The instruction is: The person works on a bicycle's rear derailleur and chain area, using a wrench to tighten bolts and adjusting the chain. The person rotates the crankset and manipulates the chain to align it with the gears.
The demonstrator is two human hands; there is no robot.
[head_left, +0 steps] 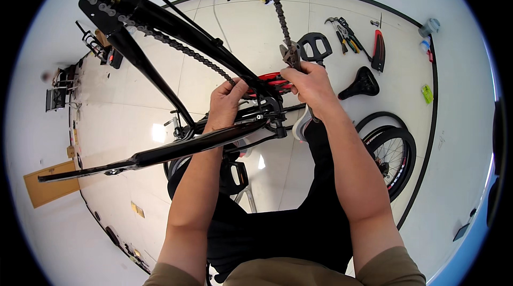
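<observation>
A black bicycle frame (160, 24) stands before me, with a red chainring (270, 78) between my hands. A bicycle chain (181, 49) runs along the frame toward the chainring. My left hand (227, 99) pinches that chain beside the ring. In my right hand (312, 85), closed around it, is a dark metal tool that looks like an adjustable wrench (291, 55). Its head meets the lower end of another chain length (277, 8) coming down from the top of the view. Just beyond that hand is a black pedal (315, 46); my fingers partly hide the chainring.
To the right on the floor lie a black saddle (359, 84), a red-and-black fender-like piece (378, 51), a hammer and pliers (344, 35), and bicycle wheels (393, 152). Another pedal (233, 178) hangs near my left forearm. A cardboard piece (52, 183) rests far left.
</observation>
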